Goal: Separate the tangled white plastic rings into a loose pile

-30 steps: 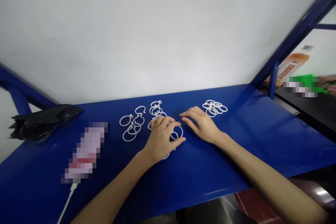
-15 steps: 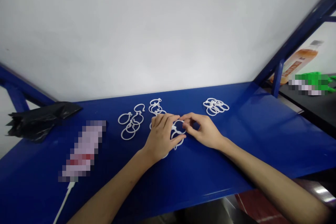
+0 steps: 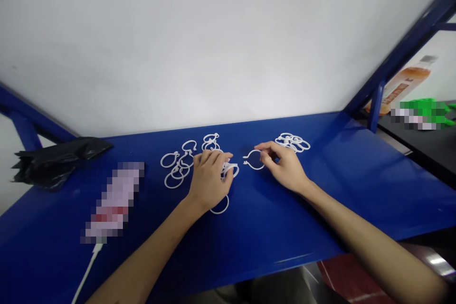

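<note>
While the right hand (image 3: 285,167) had its thumb and forefinger clamped on a thin white open ring (image 3: 254,168), its knobbed gap facing left, the left hand (image 3: 210,178) curved over a cluster of similar white rings (image 3: 230,166); whether its fingers gripped any of them, I could not tell; the pinched ring was between the two hands, over the smooth blue tabletop (image 3: 285,228); a heap of overlapping white rings (image 3: 292,141) lay just beyond the right hand, and a looser white group (image 3: 181,167) lay left of the other; at far right, an orange bottle (image 3: 415,75) bore a reddish-brown label (image 3: 395,95) with pale characters, too blurred to read; a pinkish panel (image 3: 116,194) with a white cable (image 3: 85,273) was too pixelated to read; a crumpled black plastic bag (image 3: 60,159) lay at far left.
</note>
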`<state>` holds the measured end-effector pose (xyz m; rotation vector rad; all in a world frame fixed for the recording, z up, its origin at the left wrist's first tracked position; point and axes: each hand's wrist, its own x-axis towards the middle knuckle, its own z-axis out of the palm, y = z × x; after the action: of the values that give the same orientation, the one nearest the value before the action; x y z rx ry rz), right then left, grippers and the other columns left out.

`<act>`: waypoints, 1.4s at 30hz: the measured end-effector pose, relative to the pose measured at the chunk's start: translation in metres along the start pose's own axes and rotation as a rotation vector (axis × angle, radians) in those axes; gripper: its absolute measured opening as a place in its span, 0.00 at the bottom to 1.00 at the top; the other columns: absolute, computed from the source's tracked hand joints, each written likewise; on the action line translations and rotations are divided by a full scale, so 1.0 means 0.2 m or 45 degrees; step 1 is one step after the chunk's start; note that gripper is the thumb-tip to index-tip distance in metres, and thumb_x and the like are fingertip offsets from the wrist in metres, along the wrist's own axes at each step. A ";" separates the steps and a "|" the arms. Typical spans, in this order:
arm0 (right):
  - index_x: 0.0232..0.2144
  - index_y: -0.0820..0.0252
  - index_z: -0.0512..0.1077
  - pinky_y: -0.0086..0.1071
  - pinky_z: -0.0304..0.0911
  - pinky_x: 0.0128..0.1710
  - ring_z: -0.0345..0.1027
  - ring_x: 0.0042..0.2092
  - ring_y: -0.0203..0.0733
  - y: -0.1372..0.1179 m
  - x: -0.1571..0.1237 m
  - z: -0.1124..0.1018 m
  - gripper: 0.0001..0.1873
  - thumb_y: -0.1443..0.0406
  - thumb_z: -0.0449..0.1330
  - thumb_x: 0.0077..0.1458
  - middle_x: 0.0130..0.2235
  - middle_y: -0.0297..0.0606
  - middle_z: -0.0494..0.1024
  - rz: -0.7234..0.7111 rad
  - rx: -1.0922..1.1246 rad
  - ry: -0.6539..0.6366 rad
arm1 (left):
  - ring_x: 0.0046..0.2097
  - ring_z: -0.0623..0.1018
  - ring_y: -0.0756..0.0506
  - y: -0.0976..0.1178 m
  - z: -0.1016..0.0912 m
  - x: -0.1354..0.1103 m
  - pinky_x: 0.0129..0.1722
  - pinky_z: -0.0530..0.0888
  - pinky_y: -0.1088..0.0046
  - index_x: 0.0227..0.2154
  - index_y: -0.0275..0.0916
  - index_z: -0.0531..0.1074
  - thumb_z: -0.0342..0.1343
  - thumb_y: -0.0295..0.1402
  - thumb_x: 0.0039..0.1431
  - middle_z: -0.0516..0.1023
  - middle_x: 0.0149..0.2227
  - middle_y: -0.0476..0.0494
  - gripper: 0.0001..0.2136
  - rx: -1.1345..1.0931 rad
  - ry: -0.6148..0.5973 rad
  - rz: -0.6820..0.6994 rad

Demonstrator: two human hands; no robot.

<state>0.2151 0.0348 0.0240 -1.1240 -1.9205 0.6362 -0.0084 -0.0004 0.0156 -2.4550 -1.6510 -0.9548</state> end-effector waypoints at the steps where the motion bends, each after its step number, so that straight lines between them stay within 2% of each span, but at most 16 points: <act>1: 0.43 0.56 0.73 0.32 0.65 0.31 0.69 0.29 0.37 0.00 0.00 0.00 0.11 0.65 0.54 0.61 0.29 0.33 0.76 -0.002 0.009 -0.014 | 0.49 0.72 0.38 0.01 -0.01 0.00 0.50 0.63 0.55 0.48 0.41 0.71 0.56 0.29 0.59 0.78 0.45 0.43 0.14 -0.017 -0.005 0.014; 3: 0.43 0.56 0.73 0.33 0.65 0.31 0.70 0.29 0.38 -0.01 -0.01 0.01 0.11 0.64 0.53 0.61 0.29 0.33 0.76 -0.012 0.029 -0.043 | 0.51 0.71 0.38 0.03 -0.02 -0.01 0.53 0.61 0.54 0.52 0.41 0.69 0.55 0.30 0.57 0.77 0.48 0.42 0.19 -0.060 -0.030 0.067; 5: 0.43 0.55 0.72 0.33 0.66 0.31 0.70 0.30 0.38 -0.02 -0.01 0.02 0.10 0.64 0.53 0.62 0.30 0.33 0.77 -0.027 0.044 -0.076 | 0.51 0.72 0.39 0.05 -0.03 -0.01 0.55 0.60 0.53 0.54 0.42 0.68 0.55 0.31 0.58 0.77 0.48 0.43 0.20 -0.091 -0.054 0.121; 10: 0.45 0.56 0.72 0.30 0.64 0.29 0.68 0.28 0.35 -0.03 -0.03 0.04 0.11 0.65 0.53 0.63 0.29 0.31 0.75 -0.071 0.020 -0.167 | 0.47 0.75 0.43 0.05 -0.01 -0.02 0.55 0.59 0.57 0.43 0.43 0.74 0.52 0.34 0.67 0.80 0.40 0.48 0.07 -0.072 -0.016 0.188; 14: 0.49 0.55 0.72 0.31 0.65 0.31 0.69 0.30 0.36 -0.03 -0.03 0.03 0.13 0.62 0.52 0.65 0.35 0.34 0.79 -0.150 -0.044 -0.275 | 0.47 0.75 0.43 0.03 -0.01 -0.01 0.53 0.60 0.57 0.41 0.43 0.75 0.51 0.33 0.68 0.81 0.39 0.49 0.07 0.004 -0.039 0.199; 17: 0.46 0.55 0.73 0.31 0.65 0.33 0.72 0.34 0.38 -0.02 -0.03 0.03 0.11 0.61 0.53 0.66 0.40 0.37 0.80 -0.181 -0.069 -0.298 | 0.48 0.75 0.42 0.02 0.00 -0.01 0.53 0.59 0.56 0.43 0.44 0.76 0.51 0.31 0.68 0.81 0.39 0.48 0.09 0.058 -0.066 0.210; 23: 0.39 0.56 0.73 0.31 0.63 0.32 0.70 0.31 0.37 -0.01 -0.03 0.04 0.08 0.61 0.55 0.65 0.33 0.34 0.78 -0.157 -0.128 -0.288 | 0.49 0.74 0.41 0.03 0.01 -0.02 0.52 0.59 0.55 0.49 0.45 0.75 0.50 0.29 0.68 0.81 0.42 0.47 0.12 0.072 -0.089 0.253; 27: 0.37 0.57 0.72 0.30 0.63 0.32 0.70 0.31 0.36 -0.01 -0.03 0.04 0.08 0.61 0.56 0.65 0.32 0.34 0.78 -0.153 -0.134 -0.281 | 0.49 0.73 0.41 0.04 0.00 -0.02 0.54 0.57 0.54 0.49 0.44 0.74 0.48 0.29 0.69 0.81 0.43 0.46 0.13 0.053 -0.108 0.259; 36: 0.35 0.57 0.71 0.30 0.63 0.31 0.71 0.33 0.37 -0.03 -0.04 0.04 0.09 0.59 0.55 0.66 0.35 0.36 0.79 -0.180 0.000 -0.358 | 0.46 0.76 0.42 0.06 0.03 -0.02 0.53 0.58 0.53 0.43 0.45 0.76 0.50 0.26 0.67 0.82 0.39 0.48 0.11 0.061 0.057 0.183; 42: 0.34 0.58 0.71 0.29 0.64 0.31 0.71 0.32 0.36 -0.06 -0.04 0.04 0.10 0.61 0.55 0.66 0.34 0.35 0.78 -0.223 0.030 -0.379 | 0.46 0.76 0.42 0.06 0.04 -0.03 0.54 0.57 0.54 0.44 0.45 0.75 0.50 0.20 0.64 0.82 0.38 0.49 0.14 0.032 0.115 0.169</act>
<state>0.2061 0.0213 0.0252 -0.8708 -2.2286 0.7595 0.0039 -0.0086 0.0099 -2.4309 -1.4434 -1.0039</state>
